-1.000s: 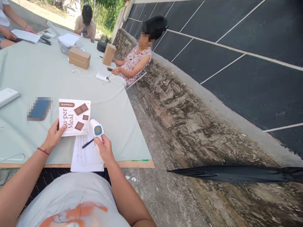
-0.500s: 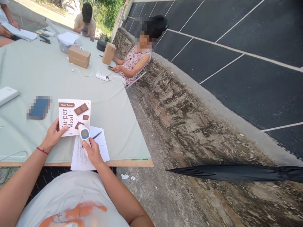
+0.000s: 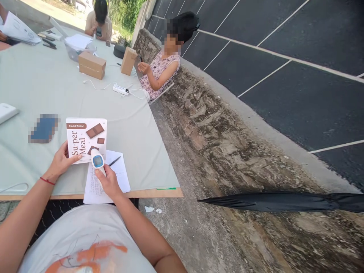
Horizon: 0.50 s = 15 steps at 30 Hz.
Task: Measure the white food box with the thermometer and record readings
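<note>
My left hand [image 3: 63, 158] grips the lower left edge of a white box [image 3: 85, 132] printed "NutriMotion Su-per Meal" with brown chocolate pieces; its thumb lies across the front. In my right hand [image 3: 108, 181] is a white infrared thermometer [image 3: 98, 159] with a blue-rimmed screen, fingers closed round its handle and thumb below the screen. The thermometer's head overlaps the box's lower right corner from my viewpoint; whether they touch I cannot tell. Under both lie printed paper sheets [image 3: 121, 176] at the table's front edge, with a dark pen [image 3: 115, 160] on them.
The cloth-covered table [image 3: 136, 151] also bears a blurred blue item [image 3: 43, 129], a white device [image 3: 7, 112], brown cartons [image 3: 92, 65], a power strip [image 3: 121, 89] and a plastic tub [image 3: 74, 53]. Several people sit around it. A folded black umbrella [image 3: 270, 201] juts in at right.
My hands still hold the box and thermometer, with little shift between them. The person at the right has raised a hand off the table, and papers at the far left are lifted and tilted.
</note>
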Available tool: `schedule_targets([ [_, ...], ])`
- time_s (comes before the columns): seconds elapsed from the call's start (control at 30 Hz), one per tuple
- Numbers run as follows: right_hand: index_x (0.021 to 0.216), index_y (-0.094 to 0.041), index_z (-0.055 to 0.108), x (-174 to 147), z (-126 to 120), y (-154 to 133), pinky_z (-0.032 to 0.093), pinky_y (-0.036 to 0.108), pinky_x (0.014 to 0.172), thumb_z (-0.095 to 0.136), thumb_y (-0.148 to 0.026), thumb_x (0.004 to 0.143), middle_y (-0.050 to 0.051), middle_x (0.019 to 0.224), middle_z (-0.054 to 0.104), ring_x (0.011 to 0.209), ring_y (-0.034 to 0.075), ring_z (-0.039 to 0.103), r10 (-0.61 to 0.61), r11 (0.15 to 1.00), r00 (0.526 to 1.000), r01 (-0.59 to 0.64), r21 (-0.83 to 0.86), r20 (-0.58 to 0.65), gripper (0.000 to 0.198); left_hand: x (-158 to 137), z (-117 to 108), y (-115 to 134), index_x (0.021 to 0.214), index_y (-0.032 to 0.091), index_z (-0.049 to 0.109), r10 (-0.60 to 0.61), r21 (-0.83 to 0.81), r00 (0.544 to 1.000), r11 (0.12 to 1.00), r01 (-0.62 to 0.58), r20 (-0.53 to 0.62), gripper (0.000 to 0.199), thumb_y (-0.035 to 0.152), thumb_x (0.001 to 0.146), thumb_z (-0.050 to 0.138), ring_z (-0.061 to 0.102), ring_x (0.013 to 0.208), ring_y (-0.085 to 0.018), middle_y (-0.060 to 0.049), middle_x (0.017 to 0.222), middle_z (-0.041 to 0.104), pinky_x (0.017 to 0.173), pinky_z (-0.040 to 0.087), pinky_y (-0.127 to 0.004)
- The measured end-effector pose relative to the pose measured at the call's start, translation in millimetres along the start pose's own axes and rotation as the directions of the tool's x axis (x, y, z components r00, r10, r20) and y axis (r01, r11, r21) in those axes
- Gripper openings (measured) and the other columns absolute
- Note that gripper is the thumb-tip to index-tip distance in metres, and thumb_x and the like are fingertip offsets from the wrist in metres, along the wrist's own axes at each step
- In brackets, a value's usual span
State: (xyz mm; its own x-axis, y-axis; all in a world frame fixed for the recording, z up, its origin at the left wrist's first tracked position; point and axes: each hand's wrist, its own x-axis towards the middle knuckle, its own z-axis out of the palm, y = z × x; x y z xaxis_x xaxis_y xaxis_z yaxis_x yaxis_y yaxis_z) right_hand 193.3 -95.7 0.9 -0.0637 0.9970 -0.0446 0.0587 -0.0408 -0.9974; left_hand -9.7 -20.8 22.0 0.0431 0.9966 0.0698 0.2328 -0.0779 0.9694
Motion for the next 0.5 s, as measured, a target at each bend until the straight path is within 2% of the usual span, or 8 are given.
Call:
schedule_targets([
  [0.17, 0.107, -0.017, 0.063, -2.4, 2.3, 3.3, 0.048, 0.032, 0.085, 0.065, -0.056, 0.078, 0.005, 0.098, 0.068, 0.094, 0.022, 0.060, 0.034, 0.998, 0.999, -0.035, 0.059, 0.024, 0.049, 1.2, -1.3, -7.4, 0.132, 0.017, 0.048, 0.003, -0.053, 1.000, 0.999, -0.002, 0.010, 0.093, 0.058, 0.058, 0.087, 0.063, 0.119, -0.036, -0.016, 0.131, 0.064, 0.095, 0.057, -0.049],
  [0.33, 0.103, -0.018, 0.063, -2.3, 4.7, 4.9, 0.046, 0.030, 0.081, 0.066, -0.055, 0.077, 0.002, 0.092, 0.066, 0.087, 0.019, 0.058, 0.045, 0.987, 0.998, -0.052, 0.150, 0.053, 0.045, 2.0, -2.2, -11.8, 0.133, 0.019, 0.046, 0.018, -0.031, 1.000, 0.999, -0.018, 0.011, 0.092, 0.056, 0.059, 0.087, 0.064, 0.117, -0.036, -0.016, 0.129, 0.064, 0.093, 0.058, -0.049],
  [0.5, 0.097, -0.018, 0.064, -1.0, 5.2, 6.5, 0.043, 0.028, 0.074, 0.070, -0.053, 0.073, 0.000, 0.083, 0.061, 0.076, 0.016, 0.052, 0.075, 0.971, 0.995, -0.088, 0.224, 0.066, 0.042, 1.7, -1.7, -5.6, 0.124, 0.017, 0.054, 0.020, 0.038, 1.000, 0.999, -0.020, 0.001, 0.085, 0.063, 0.059, 0.083, 0.065, 0.114, -0.037, -0.016, 0.124, 0.068, 0.092, 0.058, -0.049],
])
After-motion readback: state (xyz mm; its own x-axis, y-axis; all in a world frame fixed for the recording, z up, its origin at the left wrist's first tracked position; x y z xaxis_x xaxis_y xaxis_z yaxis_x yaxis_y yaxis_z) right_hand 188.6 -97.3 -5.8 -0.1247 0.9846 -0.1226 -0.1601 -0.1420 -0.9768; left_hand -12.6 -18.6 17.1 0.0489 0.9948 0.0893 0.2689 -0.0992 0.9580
